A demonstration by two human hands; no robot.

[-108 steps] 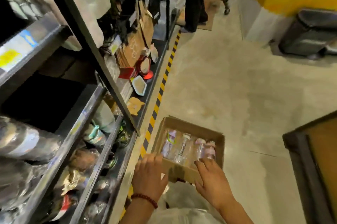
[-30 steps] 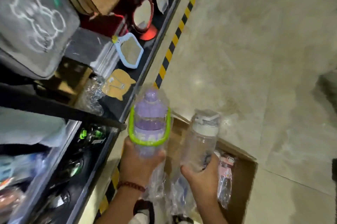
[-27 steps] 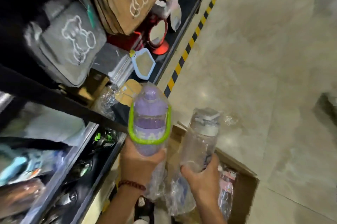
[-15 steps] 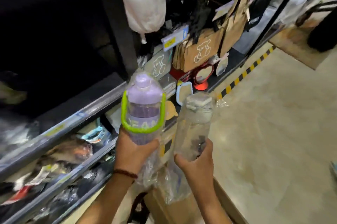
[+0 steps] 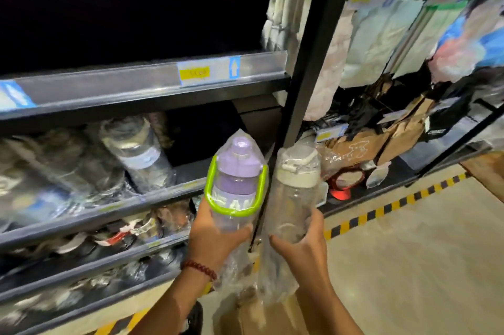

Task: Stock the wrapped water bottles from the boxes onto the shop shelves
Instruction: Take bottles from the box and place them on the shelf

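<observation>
My left hand (image 5: 215, 236) grips the base of a plastic-wrapped purple bottle (image 5: 236, 176) with a lime-green carry handle, held upright. Beside it my right hand (image 5: 302, 248) holds a wrapped clear bottle (image 5: 296, 192) with a white lid, also upright. Both bottles hang in front of the grey shelf rail (image 5: 152, 199), near the black upright post (image 5: 305, 83). Other wrapped bottles (image 5: 141, 154) lie on that shelf to the left. Only a corner of the cardboard box (image 5: 272, 315) shows, below my hands.
An upper shelf rail (image 5: 136, 80) carries a yellow price tag. Lower shelves (image 5: 95, 261) hold several wrapped goods. Right of the post hang bags and paper carriers (image 5: 387, 130), with a red mirror (image 5: 346, 179) on the bottom shelf. A yellow-black floor stripe (image 5: 395, 205) edges the beige floor.
I have lifted both bottles out of the box and up to the shelves. My view has swung from the floor to the shelf with wrapped bottles.
</observation>
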